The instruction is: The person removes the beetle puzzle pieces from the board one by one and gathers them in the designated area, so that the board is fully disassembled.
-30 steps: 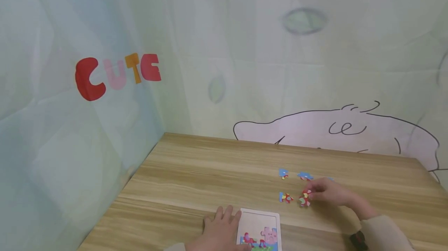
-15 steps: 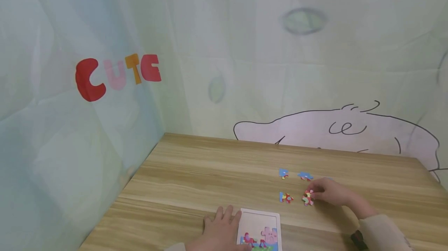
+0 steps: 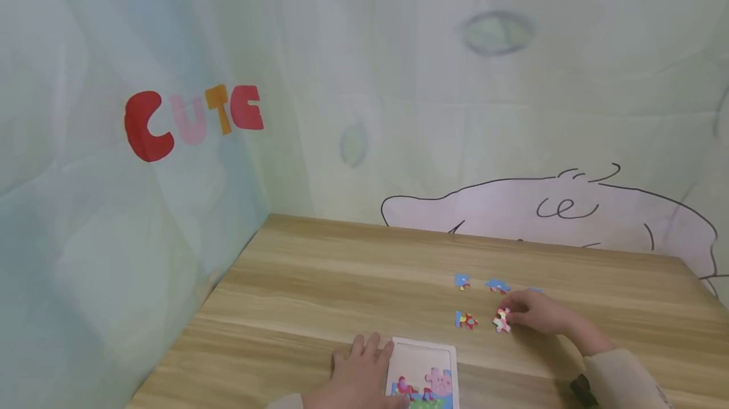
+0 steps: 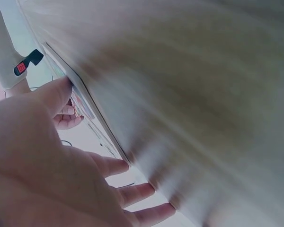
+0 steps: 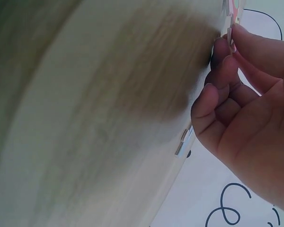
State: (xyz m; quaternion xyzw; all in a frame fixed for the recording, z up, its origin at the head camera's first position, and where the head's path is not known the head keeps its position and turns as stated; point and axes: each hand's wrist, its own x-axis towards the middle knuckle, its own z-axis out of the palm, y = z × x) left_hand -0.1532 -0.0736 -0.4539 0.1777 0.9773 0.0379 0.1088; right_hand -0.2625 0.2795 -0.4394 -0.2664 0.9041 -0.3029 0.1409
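Observation:
My right hand [image 3: 538,313] pinches a red, yellow and pink jigsaw piece [image 3: 502,320] between thumb and fingertips, just over the table. In the right wrist view, the piece [image 5: 230,35] shows edge-on at the fingertips while the other fingers curl inward. My left hand [image 3: 361,371] lies spread at the left edge of a white-framed puzzle board [image 3: 424,355]. Its thumb [image 4: 61,90] rests on the board's frame, and its fingertips touch the table. The board's lower part holds fitted pieces, including a pink pig's head [image 3: 439,382]; its upper part is bare.
Several loose jigsaw pieces lie beyond the board: a blue piece [image 3: 462,281], another blue one [image 3: 498,285], and a blue-and-red one [image 3: 466,320]. A further blue piece [image 3: 534,289] is partly hidden behind my right hand. Printed fabric walls [image 3: 398,111] border the wooden table [image 3: 319,263].
The pinched piece has shifted slightly right and turned in my right fingers, now showing more pink. My left hand and the board stay put.

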